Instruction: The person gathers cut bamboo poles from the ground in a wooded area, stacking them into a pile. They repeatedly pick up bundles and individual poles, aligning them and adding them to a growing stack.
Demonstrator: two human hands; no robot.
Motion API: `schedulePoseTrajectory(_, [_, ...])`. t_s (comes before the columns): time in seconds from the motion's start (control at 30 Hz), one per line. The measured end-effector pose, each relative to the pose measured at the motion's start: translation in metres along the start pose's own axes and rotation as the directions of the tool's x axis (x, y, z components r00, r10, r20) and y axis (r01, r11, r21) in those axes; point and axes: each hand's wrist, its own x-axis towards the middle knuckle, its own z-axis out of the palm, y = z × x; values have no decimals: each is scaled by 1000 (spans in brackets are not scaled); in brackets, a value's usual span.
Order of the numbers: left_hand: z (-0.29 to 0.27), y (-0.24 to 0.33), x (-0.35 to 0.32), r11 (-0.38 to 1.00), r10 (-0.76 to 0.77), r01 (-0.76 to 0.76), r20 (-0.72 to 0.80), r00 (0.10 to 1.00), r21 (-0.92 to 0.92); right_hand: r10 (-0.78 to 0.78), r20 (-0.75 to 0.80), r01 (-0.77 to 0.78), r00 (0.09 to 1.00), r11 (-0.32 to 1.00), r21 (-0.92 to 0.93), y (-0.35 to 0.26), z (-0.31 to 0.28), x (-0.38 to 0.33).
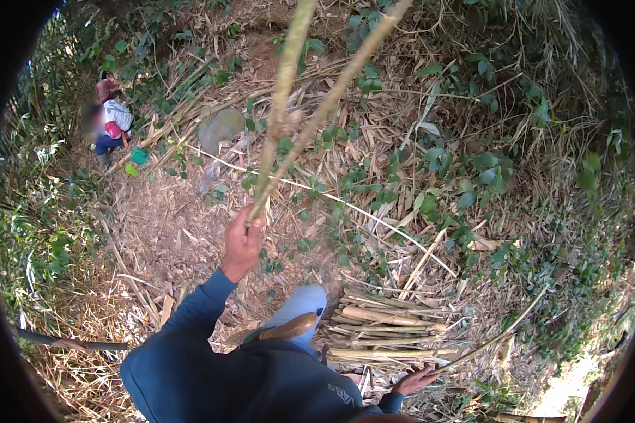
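My left hand [243,245] is raised in front of me, closed around the lower ends of two slender bamboo poles [279,106]. The poles spread apart as they run up past the top of the view. Low on the right, my right hand [416,381] is partly curled at the near end of a thin, slightly curved stick [497,337], which points away to the upper right; its grip is only partly visible. Beside my leg, between the hands, lies a stack of cut bamboo lengths [391,324]. A brown, elongated object [289,328] shows at my waist.
A long pale stem [346,202] crosses the leaf-littered slope. A grey rock [221,128] lies upper left. Beyond it, another person [116,116] bends near a green container [139,155]. A dark pole [70,343] juts in at left. Green vines [483,169] cover the right side.
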Motion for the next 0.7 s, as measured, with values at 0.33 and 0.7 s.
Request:
schedulePoseTrajectory(0.33, [-84, -71, 330, 768, 406, -233, -172, 897, 596, 107, 216, -121, 970, 991, 51, 10, 44, -9])
schedulePoseTrajectory(0.7, [174, -34, 120, 979, 73, -30, 205, 976, -203, -79, 158, 88, 984, 995, -50, 6, 38, -24])
